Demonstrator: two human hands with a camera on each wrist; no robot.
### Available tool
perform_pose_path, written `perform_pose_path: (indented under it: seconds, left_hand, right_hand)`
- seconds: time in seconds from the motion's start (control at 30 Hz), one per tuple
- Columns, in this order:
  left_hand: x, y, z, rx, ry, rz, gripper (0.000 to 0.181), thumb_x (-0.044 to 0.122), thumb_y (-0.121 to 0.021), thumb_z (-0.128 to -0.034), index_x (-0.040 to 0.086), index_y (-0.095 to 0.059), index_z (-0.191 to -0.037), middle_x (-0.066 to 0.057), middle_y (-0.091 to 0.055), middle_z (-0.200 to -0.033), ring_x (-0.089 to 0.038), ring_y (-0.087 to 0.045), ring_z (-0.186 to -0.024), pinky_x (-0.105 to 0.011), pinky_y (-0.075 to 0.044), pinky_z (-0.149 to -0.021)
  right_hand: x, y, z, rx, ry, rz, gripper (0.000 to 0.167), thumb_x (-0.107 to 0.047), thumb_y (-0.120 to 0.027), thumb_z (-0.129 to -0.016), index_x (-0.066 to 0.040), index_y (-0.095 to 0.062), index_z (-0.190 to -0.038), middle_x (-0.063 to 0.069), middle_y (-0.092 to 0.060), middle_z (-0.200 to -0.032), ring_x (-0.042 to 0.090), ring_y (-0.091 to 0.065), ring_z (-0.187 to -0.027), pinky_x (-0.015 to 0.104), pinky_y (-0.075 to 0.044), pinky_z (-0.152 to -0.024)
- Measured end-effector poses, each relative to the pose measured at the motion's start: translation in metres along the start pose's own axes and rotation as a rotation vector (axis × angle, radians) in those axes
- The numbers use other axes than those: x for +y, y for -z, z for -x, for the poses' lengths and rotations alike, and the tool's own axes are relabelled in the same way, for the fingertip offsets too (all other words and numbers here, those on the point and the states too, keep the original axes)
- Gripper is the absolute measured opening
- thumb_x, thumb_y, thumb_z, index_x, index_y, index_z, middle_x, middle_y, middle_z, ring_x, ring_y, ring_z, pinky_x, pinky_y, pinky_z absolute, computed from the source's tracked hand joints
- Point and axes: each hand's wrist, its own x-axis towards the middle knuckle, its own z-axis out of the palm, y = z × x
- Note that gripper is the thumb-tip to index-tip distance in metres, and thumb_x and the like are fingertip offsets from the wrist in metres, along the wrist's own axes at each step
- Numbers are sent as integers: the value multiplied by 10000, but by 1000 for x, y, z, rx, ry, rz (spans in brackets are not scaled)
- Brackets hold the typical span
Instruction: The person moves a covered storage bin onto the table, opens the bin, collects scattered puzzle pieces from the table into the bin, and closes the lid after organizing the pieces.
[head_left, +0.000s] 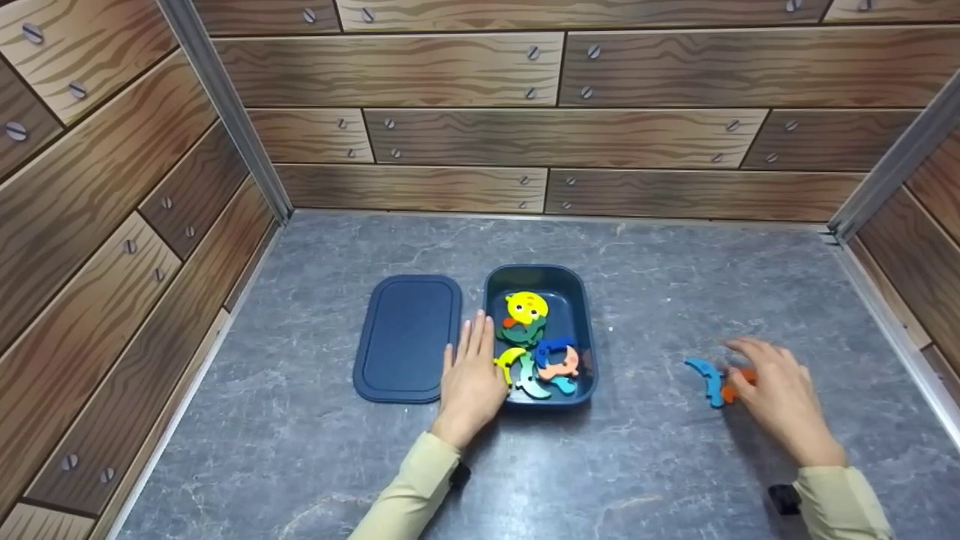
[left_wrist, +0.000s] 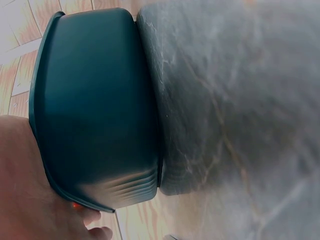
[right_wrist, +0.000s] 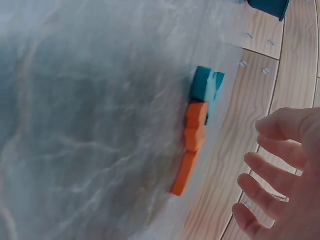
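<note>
A dark blue box [head_left: 591, 337] stands uncovered, holding several flat coloured pieces, among them a yellow one with a face [head_left: 527, 306], a dark green one [head_left: 517, 336] and a peach one [head_left: 559, 367]. My left hand [head_left: 474, 382] rests along the box's left rim with its fingers straight; the left wrist view shows it against the box wall [left_wrist: 95, 100]. Over to the right, my right hand [head_left: 784, 397] hovers just above an orange piece [right_wrist: 194, 135] and a blue piece [head_left: 709, 382], fingers spread and slightly bent. The right wrist view shows a gap between that hand and both pieces.
A flat dark blue lid [head_left: 409, 337] lies left of the box, close to the left hand. The grey marbled tabletop [head_left: 637, 285] is bounded by wood-patterned panels [head_left: 450, 135] at the back and on both sides.
</note>
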Motion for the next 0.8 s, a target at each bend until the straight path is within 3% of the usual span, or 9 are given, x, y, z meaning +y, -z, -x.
perform_pose_path:
  seconds: [0.37,0.67,0.8]
  left_hand:
    - [0,0,1,4,-4,4,661,172,-477,-993,115,-185,-1584,-8,-91,-1647,-236,-86,-1497,-548,-141,-1167]
    - [1,0,2,4,-5,9,636,165,-449,-999,116,-199,-1582,3,-99,-1644,-234,-104,-1496,-548,-147,-1166]
    - [1,0,0,0,-4,1,640,165,-449,-999,119,-191,-1583,3,-89,-1645,-230,-88,-1497,-545,-145,-1167]
  right_hand:
    - [14,-7,7,-67,-28,14,485,5,-654,-827,35,-572,-1303,304,-519,-1306,490,-452,-1096,620,-334,-806]
    - [20,-9,5,-254,-82,10,491,14,-727,-813,23,-594,-1285,322,-531,-1278,533,-479,-1069,695,-350,-822]
    - [21,-10,3,-262,-91,9,474,4,-730,-826,19,-601,-1281,317,-558,-1254,537,-500,-1062,701,-362,-828]
